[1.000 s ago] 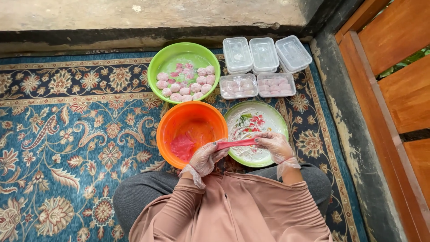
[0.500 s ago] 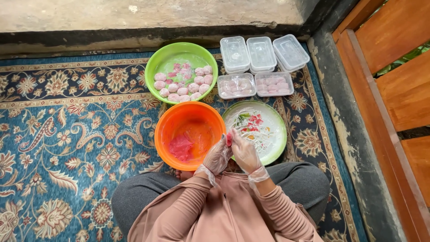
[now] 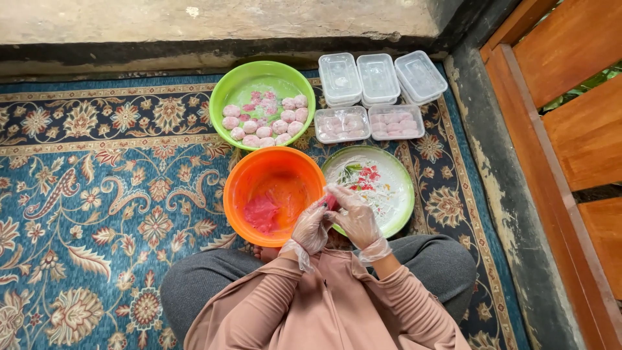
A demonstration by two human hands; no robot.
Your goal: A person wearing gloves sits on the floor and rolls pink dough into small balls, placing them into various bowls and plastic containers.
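Both gloved hands, left hand (image 3: 311, 227) and right hand (image 3: 355, 215), are pressed together around a small pink dough piece (image 3: 331, 202), just over the near rim of the orange bowl (image 3: 249, 178). A lump of pink dough (image 3: 262, 212) remains there. Many finished balls (image 3: 262, 123) lie in the far green bowl (image 3: 246, 78); two boxes (image 3: 369, 123) are filled, three boxes (image 3: 379, 74) look empty.

We see thin, crinkled clear plastic gloves on our left hand (image 3: 311, 227) and right hand (image 3: 356, 217). The orange bowl (image 3: 259, 172) and green bowl (image 3: 241, 81) look like glossy plastic. The lidded containers (image 3: 379, 74) are clear plastic, the carpet (image 3: 97, 194) matt woven cloth, the bench (image 3: 570, 97) smooth wood.
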